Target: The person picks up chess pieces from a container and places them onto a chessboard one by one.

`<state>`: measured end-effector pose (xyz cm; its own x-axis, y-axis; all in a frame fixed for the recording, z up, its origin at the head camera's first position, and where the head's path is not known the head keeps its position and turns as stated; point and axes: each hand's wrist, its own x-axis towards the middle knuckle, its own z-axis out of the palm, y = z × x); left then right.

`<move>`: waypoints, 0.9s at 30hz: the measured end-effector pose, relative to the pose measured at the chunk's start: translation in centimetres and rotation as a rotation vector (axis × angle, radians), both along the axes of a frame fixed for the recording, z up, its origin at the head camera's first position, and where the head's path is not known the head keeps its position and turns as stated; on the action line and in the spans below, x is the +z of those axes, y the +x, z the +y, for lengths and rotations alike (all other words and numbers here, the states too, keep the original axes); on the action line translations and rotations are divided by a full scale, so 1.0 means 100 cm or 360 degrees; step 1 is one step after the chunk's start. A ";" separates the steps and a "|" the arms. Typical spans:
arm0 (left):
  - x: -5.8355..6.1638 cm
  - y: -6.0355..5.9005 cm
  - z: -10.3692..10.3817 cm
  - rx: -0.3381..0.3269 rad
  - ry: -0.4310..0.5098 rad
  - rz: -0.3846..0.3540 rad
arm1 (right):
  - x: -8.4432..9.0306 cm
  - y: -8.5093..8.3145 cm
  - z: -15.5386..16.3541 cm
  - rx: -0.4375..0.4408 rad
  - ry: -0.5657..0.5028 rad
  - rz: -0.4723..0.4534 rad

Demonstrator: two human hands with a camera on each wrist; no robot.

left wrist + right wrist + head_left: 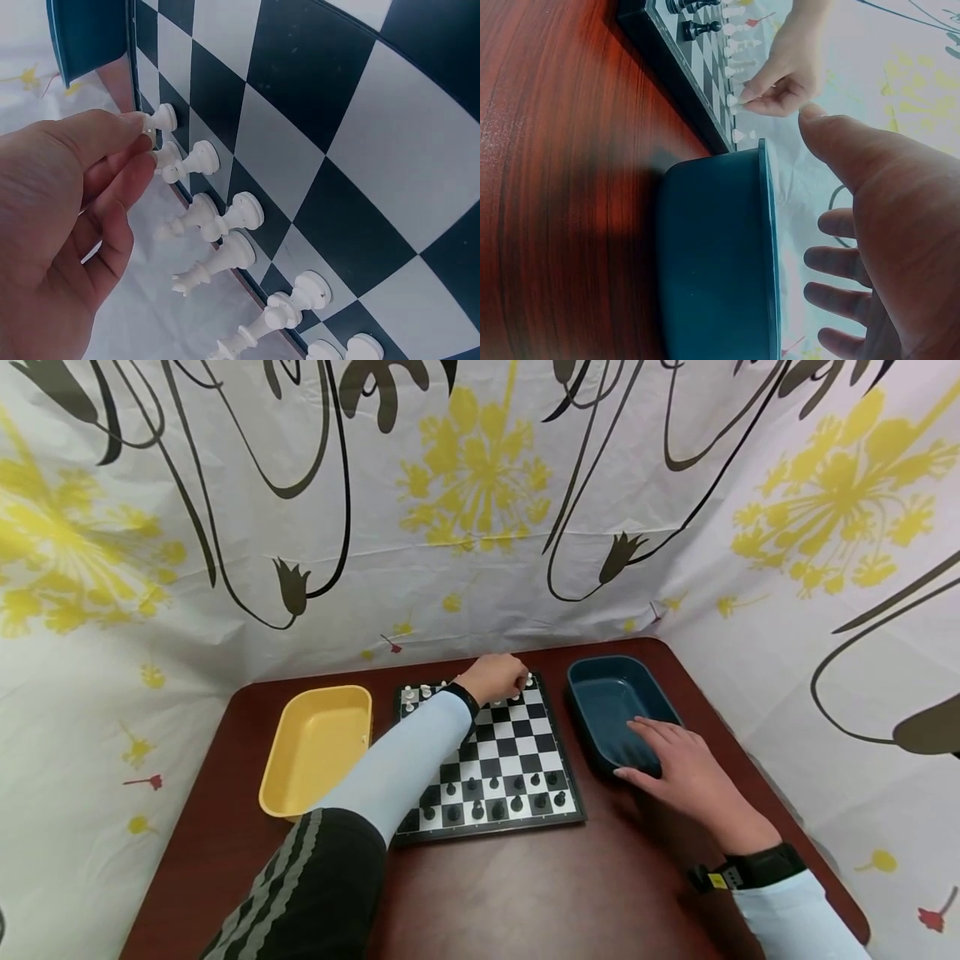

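My left hand reaches across the chessboard to its far right part. In the left wrist view, its thumb and fingertips pinch the top of a white pawn, whose base is right at the board. Other white chess pieces stand beside it along the far rows. Black chess pieces stand in the two near rows. My right hand hovers at the near right rim of the blue-green bin, its fingers extended and spread, holding nothing.
A yellow bin stands left of the board, partly behind my left arm, with a small pale thing at its right wall. The dark red table stretches in front. Patterned white cloth hangs behind and at both sides.
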<state>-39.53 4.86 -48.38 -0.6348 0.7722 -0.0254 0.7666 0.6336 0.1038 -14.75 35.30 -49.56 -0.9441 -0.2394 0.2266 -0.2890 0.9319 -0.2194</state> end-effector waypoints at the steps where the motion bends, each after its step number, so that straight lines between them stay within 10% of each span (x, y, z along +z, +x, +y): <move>1: 0.000 0.000 -0.001 0.0004 0.0006 -0.0001 | 0.000 -0.001 -0.001 0.0000 0.0000 0.0000; 13: 0.030 0.001 -0.042 0.0059 0.0008 -0.0065 | -0.002 -0.007 -0.008 0.0024 -0.0017 -0.0010; 27: 0.055 0.037 -0.199 0.0387 0.0258 -0.0054 | -0.003 -0.008 -0.005 0.0034 0.0001 0.0029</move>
<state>-35.88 -15.05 -42.87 -0.8027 0.5932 0.0614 0.5886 0.7716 0.2413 -15.55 34.80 -49.85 -0.9346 -0.2594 0.2435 -0.3125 0.9257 -0.2133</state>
